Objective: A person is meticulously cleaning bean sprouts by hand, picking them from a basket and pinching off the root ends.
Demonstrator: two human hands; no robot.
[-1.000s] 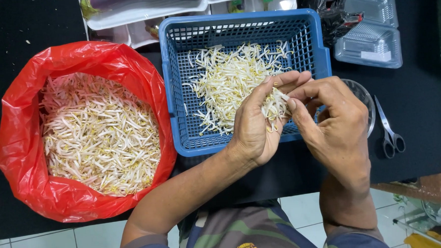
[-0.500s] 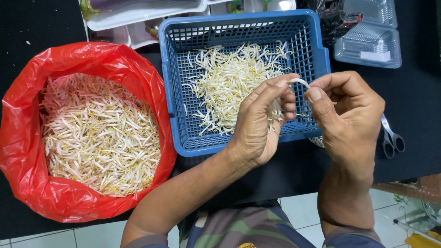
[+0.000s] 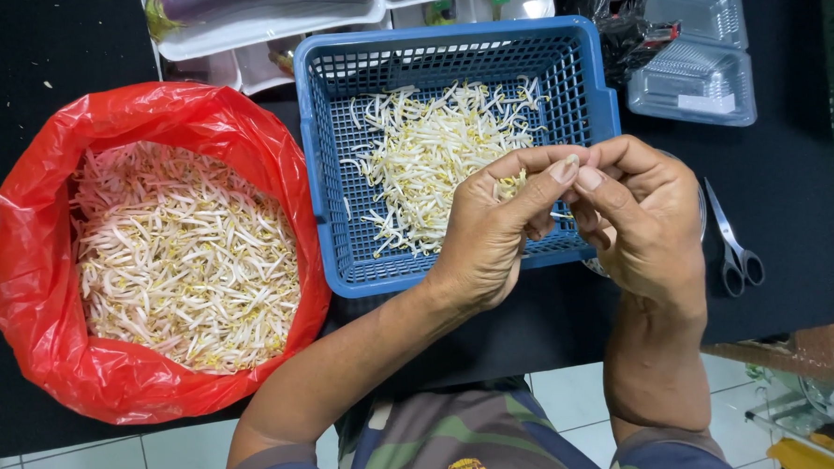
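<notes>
My left hand [image 3: 492,236] is closed around a small bunch of bean sprouts [image 3: 511,183] over the front right corner of the blue plastic basket [image 3: 327,220]. My right hand [image 3: 646,220] meets it thumb to thumb and pinches at one sprout from that bunch. Inside the basket lies a loose pile of pale sprouts [image 3: 432,159]. To the left, a red plastic bag [image 3: 114,379] stands open, filled with many more sprouts [image 3: 184,259].
Scissors [image 3: 734,249] lie on the black table at the right. Clear plastic boxes [image 3: 696,77] sit at the back right, white trays [image 3: 267,16] at the back. A metal bowl edge [image 3: 700,215] shows behind my right hand. Tiled floor lies below the table edge.
My right hand drew a little away to the right half a second ago, then came back against the left hand's fingertips. The left hand stays over the basket's corner.
</notes>
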